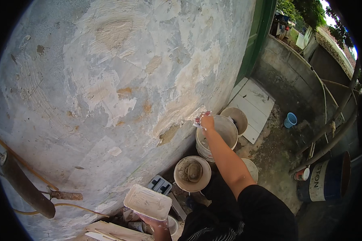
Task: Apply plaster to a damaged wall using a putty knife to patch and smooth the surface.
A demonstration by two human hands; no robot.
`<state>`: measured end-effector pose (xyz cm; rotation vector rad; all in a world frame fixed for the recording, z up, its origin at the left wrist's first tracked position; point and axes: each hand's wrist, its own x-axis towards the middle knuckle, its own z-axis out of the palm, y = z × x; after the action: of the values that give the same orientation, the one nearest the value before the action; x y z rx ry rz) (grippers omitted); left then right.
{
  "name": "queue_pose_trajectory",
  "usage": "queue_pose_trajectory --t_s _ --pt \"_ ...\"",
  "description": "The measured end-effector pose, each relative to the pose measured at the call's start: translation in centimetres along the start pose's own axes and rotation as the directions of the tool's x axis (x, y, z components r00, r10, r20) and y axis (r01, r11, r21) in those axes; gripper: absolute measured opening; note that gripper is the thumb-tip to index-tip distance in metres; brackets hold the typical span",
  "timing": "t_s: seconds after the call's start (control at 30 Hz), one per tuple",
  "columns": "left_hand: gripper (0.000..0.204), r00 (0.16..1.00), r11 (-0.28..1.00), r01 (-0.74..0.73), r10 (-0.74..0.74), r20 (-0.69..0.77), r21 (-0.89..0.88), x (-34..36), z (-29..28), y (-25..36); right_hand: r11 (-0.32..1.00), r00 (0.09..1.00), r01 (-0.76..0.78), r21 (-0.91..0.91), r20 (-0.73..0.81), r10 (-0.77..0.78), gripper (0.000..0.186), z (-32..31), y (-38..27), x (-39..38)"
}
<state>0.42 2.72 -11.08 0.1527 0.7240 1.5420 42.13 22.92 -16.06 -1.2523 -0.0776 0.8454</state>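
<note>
My right arm reaches forward to the wall (pixel 120 76), where my right hand (pixel 207 121) is closed on a plaster-smeared putty knife (pixel 199 114). The blade, mostly coated and hard to make out, lies against a patch of wet cream plaster (pixel 179 117). Just below that patch a brownish bare spot (pixel 169 135) shows. Low on the left, my left hand (pixel 153 223) grips a rectangular tub (pixel 148 202) from below. Pale plaster coats the tub's inside. Beneath my right forearm stands a large whitish bucket (pixel 225 132).
A smaller bucket (pixel 208 176) with a round lump inside stands nearer me. Beside the wall lies a grey plastic case (pixel 160 184). A dark cylinder (pixel 26 184) leans at the left. White boards (pixel 253 108), a blue basket (pixel 290 119) and a blue-and-white drum (pixel 321 178) are to the right.
</note>
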Motion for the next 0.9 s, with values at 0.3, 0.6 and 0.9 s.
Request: queue_pose_trajectory --t_s 0.3,0.6,0.9 --pt "0.061 0.997 1.000 -0.009 0.007 0.079 0.026 0.4 -0.4 -0.1 0.991 0.982 0.055 0.126 0.170 -0.076 0.010 2.6 0.7 -2.3" --pt "0.062 0.998 0.999 -0.019 0.016 0.058 0.046 0.3 -0.7 -0.5 0.986 0.972 0.055 0.155 0.216 -0.088 0.016 0.3 -3.9 -4.4" --pt "0.062 1.000 0.998 -0.021 0.020 0.024 0.055 0.2 -1.6 -0.2 0.997 0.988 0.076 0.012 0.130 -0.077 0.011 3.5 0.4 -3.3"
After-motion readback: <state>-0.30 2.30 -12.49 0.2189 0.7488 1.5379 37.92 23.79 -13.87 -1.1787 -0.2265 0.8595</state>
